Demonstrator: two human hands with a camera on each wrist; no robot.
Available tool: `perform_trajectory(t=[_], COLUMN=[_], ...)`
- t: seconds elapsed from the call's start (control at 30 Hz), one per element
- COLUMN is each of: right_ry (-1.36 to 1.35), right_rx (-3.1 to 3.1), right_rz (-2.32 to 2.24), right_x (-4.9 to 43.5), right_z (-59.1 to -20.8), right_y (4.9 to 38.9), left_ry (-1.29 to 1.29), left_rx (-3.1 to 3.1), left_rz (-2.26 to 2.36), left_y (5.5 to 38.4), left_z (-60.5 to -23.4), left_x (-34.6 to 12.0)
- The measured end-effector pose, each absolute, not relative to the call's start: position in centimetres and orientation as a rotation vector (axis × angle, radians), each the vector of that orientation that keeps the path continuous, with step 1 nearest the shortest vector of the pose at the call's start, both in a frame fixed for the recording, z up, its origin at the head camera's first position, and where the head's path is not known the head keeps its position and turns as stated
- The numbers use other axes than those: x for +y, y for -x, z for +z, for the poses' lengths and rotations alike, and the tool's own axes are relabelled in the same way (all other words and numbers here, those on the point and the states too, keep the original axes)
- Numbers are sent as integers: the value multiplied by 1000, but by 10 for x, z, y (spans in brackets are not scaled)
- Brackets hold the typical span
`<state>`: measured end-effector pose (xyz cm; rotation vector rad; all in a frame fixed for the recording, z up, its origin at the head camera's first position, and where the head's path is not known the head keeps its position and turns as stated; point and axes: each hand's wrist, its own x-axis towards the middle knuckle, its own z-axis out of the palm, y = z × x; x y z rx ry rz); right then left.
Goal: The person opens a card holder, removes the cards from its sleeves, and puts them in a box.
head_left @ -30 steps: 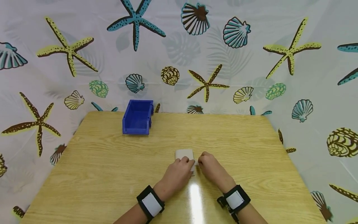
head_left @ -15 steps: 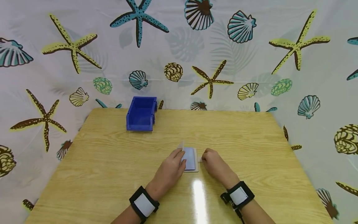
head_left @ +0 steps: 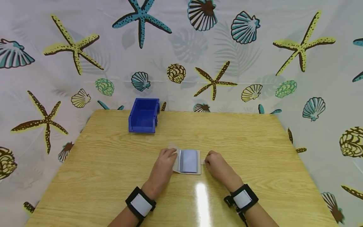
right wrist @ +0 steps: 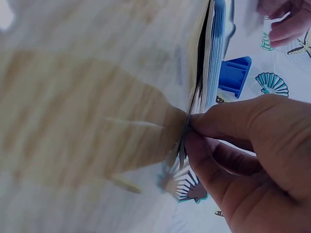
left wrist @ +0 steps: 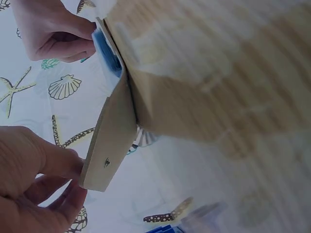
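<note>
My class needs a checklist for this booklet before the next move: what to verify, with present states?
1. Cover open, pad showing: ok.
2. Cover flat on the table: not ok, outer edge raised.
3. Left hand holding the cover: ok.
4. Right hand pinching the thin strip: ok.
5. Strip fixed to the booklet: cannot tell.
6. Blue bin clear of the booklet: ok, farther back.

From the notepad [head_left: 189, 161], paper pages are showing inside a matt, card-like cover. Toward five o'clock, the wood-grain table [head_left: 241, 138] is gleaming glossily; between ten and eleven, a bin [head_left: 143, 116] is looking like smooth plastic. At twelve, faintly creased, printed cloth [head_left: 161, 64] is hanging.
</note>
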<state>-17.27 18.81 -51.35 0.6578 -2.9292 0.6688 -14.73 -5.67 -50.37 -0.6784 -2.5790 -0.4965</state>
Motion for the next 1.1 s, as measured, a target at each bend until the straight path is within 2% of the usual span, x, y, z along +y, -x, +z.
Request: perform_trajectory(t=[0.57,0.77,1.1], right_ry=[-593,-596,-264], right_rx=[-2943,-2944,-3120], right_rz=[661,483,757], right_x=[173,158,134], right_z=[-510,-511,-504], right_y=[172,169,171], left_ry=[700,737,693], left_rx=[-2854,-2862,-2941], left_rz=[-488,-464,-489], left_y=[155,155,159], left_z=[-520,-522,-519], left_x=[-58,-62,-64])
